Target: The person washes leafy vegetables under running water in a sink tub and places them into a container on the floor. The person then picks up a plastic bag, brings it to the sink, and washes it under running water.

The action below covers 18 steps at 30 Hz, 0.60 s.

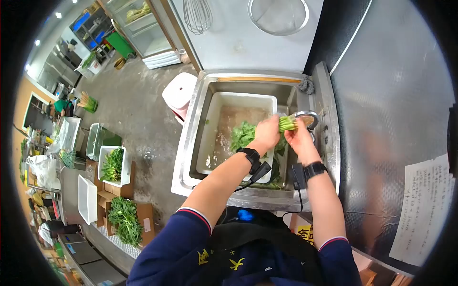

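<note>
A bunch of leafy greens [243, 135] hangs over the white plastic basin [273, 102] in the steel sink, its pale green stems pointing right. My left hand [267, 131] is closed around the bunch, between leaves and stem ends. At the cut ends, my right hand [297, 135] has its fingers closed on the stems, close to the curved faucet [312, 115]. Shallow water covers the bottom of the basin. More dark leaves lie in the sink [191, 168] beside the basin, partly hidden below my hands. Each wrist wears a black strap with a cable.
A steel wool scrubber [306, 86] sits on the sink's back corner. A whisk [197, 16] and a strainer [278, 16] hang behind. To the left stand a white-and-red bin [180, 90], a white crate of greens [125, 167] and a cardboard box [145, 214] with greens.
</note>
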Each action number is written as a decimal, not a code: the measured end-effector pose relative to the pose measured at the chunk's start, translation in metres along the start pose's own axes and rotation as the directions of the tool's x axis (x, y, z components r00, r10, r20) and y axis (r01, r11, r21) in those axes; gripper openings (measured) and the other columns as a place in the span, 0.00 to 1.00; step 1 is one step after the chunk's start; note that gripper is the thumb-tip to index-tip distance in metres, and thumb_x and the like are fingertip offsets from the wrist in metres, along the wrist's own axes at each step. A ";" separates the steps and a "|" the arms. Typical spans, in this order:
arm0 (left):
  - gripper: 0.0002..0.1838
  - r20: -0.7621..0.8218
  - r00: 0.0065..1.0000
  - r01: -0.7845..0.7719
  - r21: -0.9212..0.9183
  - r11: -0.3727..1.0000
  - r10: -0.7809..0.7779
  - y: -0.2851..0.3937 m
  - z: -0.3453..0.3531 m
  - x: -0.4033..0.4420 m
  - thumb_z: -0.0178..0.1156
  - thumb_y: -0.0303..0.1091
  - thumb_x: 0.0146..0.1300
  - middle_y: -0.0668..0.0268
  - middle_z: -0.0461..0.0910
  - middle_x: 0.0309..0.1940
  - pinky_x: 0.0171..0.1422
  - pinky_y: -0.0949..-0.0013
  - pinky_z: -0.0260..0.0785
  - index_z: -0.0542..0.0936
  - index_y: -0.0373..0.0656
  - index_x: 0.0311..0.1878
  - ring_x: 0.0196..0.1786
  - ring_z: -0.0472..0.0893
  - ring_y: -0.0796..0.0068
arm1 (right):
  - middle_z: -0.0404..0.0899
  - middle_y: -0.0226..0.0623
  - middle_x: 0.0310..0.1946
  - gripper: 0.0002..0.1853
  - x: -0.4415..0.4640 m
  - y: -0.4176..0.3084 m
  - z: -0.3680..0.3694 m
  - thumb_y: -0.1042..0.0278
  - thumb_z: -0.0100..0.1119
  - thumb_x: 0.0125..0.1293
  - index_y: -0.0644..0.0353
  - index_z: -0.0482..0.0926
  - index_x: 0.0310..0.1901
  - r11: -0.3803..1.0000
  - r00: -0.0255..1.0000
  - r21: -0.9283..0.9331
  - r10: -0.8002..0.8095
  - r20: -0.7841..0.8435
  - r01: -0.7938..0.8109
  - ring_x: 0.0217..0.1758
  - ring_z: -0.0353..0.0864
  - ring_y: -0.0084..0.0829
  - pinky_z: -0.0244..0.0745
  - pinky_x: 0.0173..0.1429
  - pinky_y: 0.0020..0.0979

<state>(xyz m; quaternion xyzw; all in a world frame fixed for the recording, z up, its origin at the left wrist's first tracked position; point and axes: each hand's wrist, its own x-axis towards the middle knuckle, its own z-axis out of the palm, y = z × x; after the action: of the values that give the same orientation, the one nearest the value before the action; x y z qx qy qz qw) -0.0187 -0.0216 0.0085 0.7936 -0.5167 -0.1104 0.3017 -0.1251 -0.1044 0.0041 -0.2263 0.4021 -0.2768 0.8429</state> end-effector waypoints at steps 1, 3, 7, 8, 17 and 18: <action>0.13 -0.005 1.000 0.003 0.001 1.000 -0.003 -0.003 0.001 0.002 0.54 0.26 0.48 0.47 0.77 0.32 0.41 0.52 0.68 0.67 0.39 0.38 0.37 0.77 0.47 | 0.72 0.28 0.28 0.16 -0.003 0.001 -0.003 0.52 0.56 0.60 0.55 0.71 0.40 1.000 1.000 -0.003 0.001 0.005 -0.001 0.28 0.72 0.22 0.73 0.30 0.23; 0.13 -0.007 0.996 0.092 0.012 0.996 -0.092 -0.005 0.000 0.002 0.55 0.27 0.48 0.48 0.77 0.32 0.43 0.52 0.68 0.67 0.40 0.39 0.39 0.77 0.47 | 0.72 0.30 0.29 0.18 -0.037 -0.003 -0.006 0.54 0.60 0.58 0.57 0.72 0.44 0.993 0.997 -0.092 -0.072 -0.023 0.069 0.27 0.73 0.25 0.74 0.35 0.26; 0.12 0.122 0.975 0.178 0.065 0.982 -0.185 -0.001 -0.014 0.005 0.55 0.28 0.49 0.48 0.77 0.34 0.47 0.54 0.68 0.68 0.38 0.37 0.42 0.77 0.50 | 0.71 0.36 0.39 0.20 -0.065 0.010 -0.061 0.61 0.65 0.52 0.62 0.72 0.43 0.583 0.893 -0.729 -0.441 0.088 0.359 0.39 0.75 0.26 0.73 0.40 0.28; 0.12 0.132 0.968 0.206 0.058 0.977 -0.212 -0.003 -0.019 0.004 0.55 0.29 0.49 0.48 0.77 0.35 0.47 0.54 0.68 0.68 0.38 0.38 0.42 0.77 0.49 | 0.70 0.40 0.43 0.20 -0.080 0.007 -0.067 0.65 0.65 0.48 0.62 0.73 0.43 0.212 0.825 -0.921 -0.540 0.168 0.327 0.46 0.73 0.32 0.71 0.44 0.31; 0.18 -0.153 0.956 0.190 -0.320 0.928 -0.249 -0.052 -0.063 0.000 0.60 0.31 0.46 0.49 0.77 0.35 0.46 0.58 0.68 0.70 0.36 0.42 0.41 0.77 0.53 | 0.70 0.39 0.41 0.19 -0.104 0.014 -0.075 0.67 0.65 0.46 0.58 0.73 0.42 -0.409 0.706 -0.888 -0.565 0.428 0.211 0.48 0.69 0.42 0.67 0.50 0.39; 0.18 -0.140 0.967 0.128 -0.452 0.883 -0.211 -0.052 -0.067 -0.002 0.60 0.31 0.46 0.52 0.77 0.35 0.46 0.59 0.68 0.71 0.36 0.42 0.41 0.77 0.56 | 0.70 0.39 0.41 0.19 -0.098 0.010 -0.062 0.67 0.65 0.45 0.58 0.73 0.41 -0.454 0.645 -0.858 -0.586 0.490 0.239 0.48 0.69 0.42 0.67 0.50 0.40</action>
<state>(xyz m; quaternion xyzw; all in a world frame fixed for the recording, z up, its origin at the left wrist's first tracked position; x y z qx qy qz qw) 0.0526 0.0190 0.0306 0.7540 -0.3765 -0.1759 0.5087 -0.2229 -0.0437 0.0168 -0.8787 0.4183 -0.2067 0.1011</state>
